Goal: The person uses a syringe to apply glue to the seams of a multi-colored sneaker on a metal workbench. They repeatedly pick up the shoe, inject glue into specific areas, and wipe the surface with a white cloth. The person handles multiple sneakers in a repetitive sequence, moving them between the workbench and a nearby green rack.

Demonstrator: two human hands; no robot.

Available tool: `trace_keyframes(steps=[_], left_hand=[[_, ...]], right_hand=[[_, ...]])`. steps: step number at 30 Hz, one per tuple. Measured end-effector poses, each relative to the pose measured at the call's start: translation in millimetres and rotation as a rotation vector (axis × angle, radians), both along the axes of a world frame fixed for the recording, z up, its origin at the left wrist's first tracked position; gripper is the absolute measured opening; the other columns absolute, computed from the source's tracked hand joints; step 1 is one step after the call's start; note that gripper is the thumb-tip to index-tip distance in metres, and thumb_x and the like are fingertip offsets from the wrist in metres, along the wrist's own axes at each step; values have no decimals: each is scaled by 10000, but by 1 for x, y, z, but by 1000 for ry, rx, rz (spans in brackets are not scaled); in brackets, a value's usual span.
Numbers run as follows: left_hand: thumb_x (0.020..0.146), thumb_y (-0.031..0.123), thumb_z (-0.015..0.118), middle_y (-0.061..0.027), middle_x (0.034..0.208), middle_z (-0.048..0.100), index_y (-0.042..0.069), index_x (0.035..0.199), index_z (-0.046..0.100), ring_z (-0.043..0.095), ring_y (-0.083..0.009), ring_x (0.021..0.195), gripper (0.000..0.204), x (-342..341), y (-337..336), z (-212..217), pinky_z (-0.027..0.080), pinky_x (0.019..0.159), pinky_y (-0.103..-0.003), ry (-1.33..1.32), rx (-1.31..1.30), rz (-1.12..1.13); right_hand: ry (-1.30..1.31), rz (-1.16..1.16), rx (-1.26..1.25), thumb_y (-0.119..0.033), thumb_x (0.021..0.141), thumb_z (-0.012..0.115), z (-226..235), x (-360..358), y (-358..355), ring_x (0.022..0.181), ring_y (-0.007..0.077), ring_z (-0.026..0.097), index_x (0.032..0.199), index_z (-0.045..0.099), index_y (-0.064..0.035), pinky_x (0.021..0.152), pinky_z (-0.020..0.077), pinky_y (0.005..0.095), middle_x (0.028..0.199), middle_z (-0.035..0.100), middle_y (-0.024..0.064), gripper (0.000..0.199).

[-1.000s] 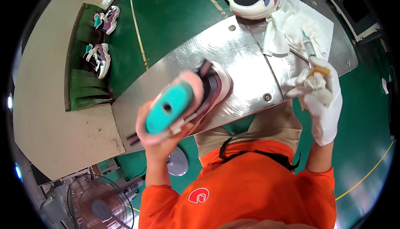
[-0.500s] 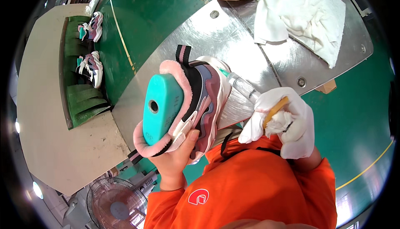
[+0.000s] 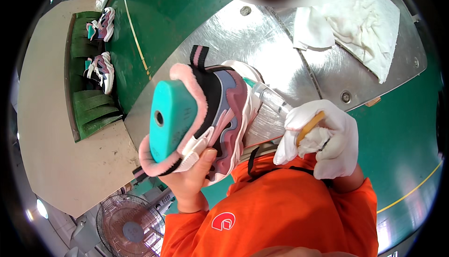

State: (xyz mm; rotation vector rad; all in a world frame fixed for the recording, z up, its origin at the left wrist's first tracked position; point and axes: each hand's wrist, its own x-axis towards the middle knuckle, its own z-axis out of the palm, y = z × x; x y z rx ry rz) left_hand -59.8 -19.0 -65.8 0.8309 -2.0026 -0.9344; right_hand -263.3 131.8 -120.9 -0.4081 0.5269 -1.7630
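Observation:
My bare left hand (image 3: pixel 189 179) grips a chunky pink, mauve and black sneaker (image 3: pixel 236 95) from below, thumb on its side near the strap. A turquoise shoe last (image 3: pixel 174 116) fills the fluffy pink collar. In a white glove, my right hand (image 3: pixel 343 133) is closed around a clear syringe (image 3: pixel 272 99). The syringe's green tip meets the edge of the white sole; whether it touches is hard to tell. The same hand also holds a flat yellow stick (image 3: pixel 309 128) and a crumpled white wad (image 3: pixel 313 141).
Under the sneaker lies a shiny metal table (image 3: pixel 224 32). White cloths (image 3: pixel 358 32) lie on it at the far right, by a partly blurred white shoe. Two similar sneakers (image 3: pixel 101 72) stand along green flaps (image 3: pixel 96 109) at left. A fan (image 3: pixel 133 231) stands lower left.
The sneaker has moved slightly left in the picture with my left hand. My right hand has shifted a little to the right, the syringe still at the sole.

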Motion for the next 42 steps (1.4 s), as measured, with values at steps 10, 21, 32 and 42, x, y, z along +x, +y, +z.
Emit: trace_keyframes(steps=[10,21,32,42], left_hand=[[713,-2,666,-335,1344,371,22,1292,217,488,-453,1207,733,-3,-11,6,457,947,-627,21,79,-84],[690,69,725,-314,1306,447,12,1308,227,512,-433,1202,796,-9,0,10,432,1017,-557,-42,64,8],[651,79,762,-298,1291,481,-12,1278,292,535,-392,1197,789,-4,11,16,430,1033,-521,-167,79,162],[581,127,915,-151,1247,439,-23,1079,430,572,-246,1064,711,-11,18,21,496,901,-352,-88,185,141]], right_hand=[[209,-136,-168,-13,568,773,-10,11,-2,814,219,659,1000,594,32,729,524,299,1111,595,196,470],[413,-184,-158,-24,601,767,-2,10,4,801,231,671,911,624,-29,702,548,307,1134,582,219,341],[517,-210,-111,-35,634,760,10,10,11,787,244,683,822,654,-91,675,572,314,1158,568,241,223],[421,-139,28,28,609,748,32,9,20,770,245,678,935,629,-21,693,577,332,1114,583,220,351]])
